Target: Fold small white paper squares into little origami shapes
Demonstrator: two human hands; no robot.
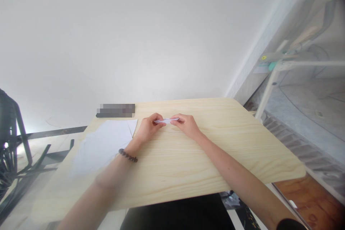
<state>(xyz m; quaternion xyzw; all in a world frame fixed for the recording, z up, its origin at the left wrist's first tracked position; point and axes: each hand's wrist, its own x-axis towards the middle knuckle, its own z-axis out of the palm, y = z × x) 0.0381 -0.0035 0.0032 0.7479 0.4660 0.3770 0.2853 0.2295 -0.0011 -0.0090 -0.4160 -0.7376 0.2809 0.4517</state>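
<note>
A small folded piece of white paper (167, 120) is held between both hands over the middle of the table. My left hand (150, 126) pinches its left end between thumb and fingers; a dark bead bracelet (128, 155) circles that wrist. At the other end, my right hand (186, 125) grips the paper in the same pinching way. Left of my left hand lies a loose stack of white paper sheets (105, 142), partly covered by my left forearm.
The pale wooden table (215, 115) stands against a white wall (161, 36). A dark, pixelated object (115, 110) lies at its back left. A black chair (16, 125) is off to the left. On the right are a white metal frame (269, 86) and a bed-like surface under clear sheeting.
</note>
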